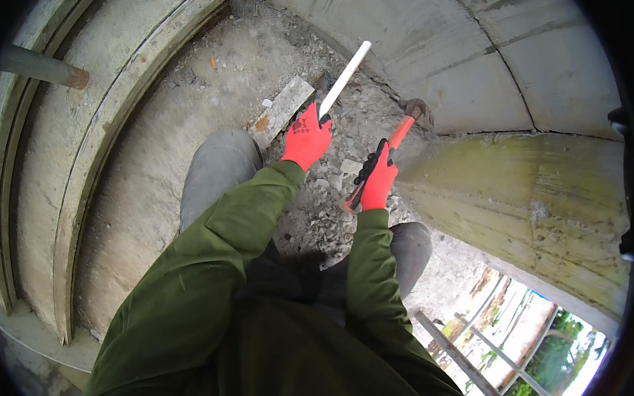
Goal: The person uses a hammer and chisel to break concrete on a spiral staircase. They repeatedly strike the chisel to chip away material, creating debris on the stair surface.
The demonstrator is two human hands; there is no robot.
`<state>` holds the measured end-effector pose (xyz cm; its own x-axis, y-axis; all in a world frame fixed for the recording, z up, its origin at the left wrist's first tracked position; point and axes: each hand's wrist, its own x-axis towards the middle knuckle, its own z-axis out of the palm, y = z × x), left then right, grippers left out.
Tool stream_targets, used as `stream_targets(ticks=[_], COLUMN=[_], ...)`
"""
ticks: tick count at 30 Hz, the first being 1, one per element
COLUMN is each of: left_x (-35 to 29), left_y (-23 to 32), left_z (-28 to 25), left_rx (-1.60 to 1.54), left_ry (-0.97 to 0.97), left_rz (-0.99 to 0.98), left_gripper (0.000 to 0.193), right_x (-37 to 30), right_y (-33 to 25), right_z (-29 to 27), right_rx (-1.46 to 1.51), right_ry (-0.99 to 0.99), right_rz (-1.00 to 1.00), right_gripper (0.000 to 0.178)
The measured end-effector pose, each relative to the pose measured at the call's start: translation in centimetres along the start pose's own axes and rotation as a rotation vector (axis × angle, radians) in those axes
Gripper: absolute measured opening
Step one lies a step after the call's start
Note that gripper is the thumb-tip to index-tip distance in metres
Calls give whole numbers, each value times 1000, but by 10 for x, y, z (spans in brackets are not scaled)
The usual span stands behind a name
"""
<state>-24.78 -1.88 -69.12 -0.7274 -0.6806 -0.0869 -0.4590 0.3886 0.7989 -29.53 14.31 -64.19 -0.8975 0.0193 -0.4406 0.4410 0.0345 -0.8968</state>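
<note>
- The person is crouching on a concrete floor, looking down at both hands, which are wearing bright orange-red gloves below green jacket sleeves.
- The left hand is closing around the lower end of a white rod, a pipe or a chisel; which of the two cannot be told. The rod is slanting up and away from the hand toward the concrete wall.
- The right hand is gripping the handle of a hammer, fingers wrapped fully round the orange-and-black grip.
- The hammer's dark head is sitting right at the concrete wall, by the edge where the pale wall meets a greenish, stained concrete face.
- The white rod's far tip is lying near the wall, to the left of the hammer head, the two well apart.
- Broken rubble is lying on the floor at the wall's foot, beneath and between both hands.
- A short wooden plank is lying flat on the floor just left of the left hand, farther from the wall than the rod.
- A rusty-ended pipe is sticking out far to the left of the wall, above curved concrete ledges.
- The person's grey-trousered knees are flanking the rubble.
</note>
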Motion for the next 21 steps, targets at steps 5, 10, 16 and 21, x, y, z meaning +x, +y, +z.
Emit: stream_targets(ticks=[5,10,16,21], left_x=[14,-4,-28,-25], left_y=[2,14,-3,-15], left_z=[-10,-16,-17,-19], left_rx=[-86,97,93,23], left_ry=[48,69,181,157], left_rz=[59,-156,-165,-194], left_gripper=[64,68,72,72], right_x=[-12,-19,-27,-41], right_y=[-28,-32,-13,-19], right_z=[9,17,36,64], right_rx=[15,-1,-129,-152], right_ry=[-59,-170,-273,-405], right_rz=[-78,-180,-115,-82], right_gripper=[36,30,31,32])
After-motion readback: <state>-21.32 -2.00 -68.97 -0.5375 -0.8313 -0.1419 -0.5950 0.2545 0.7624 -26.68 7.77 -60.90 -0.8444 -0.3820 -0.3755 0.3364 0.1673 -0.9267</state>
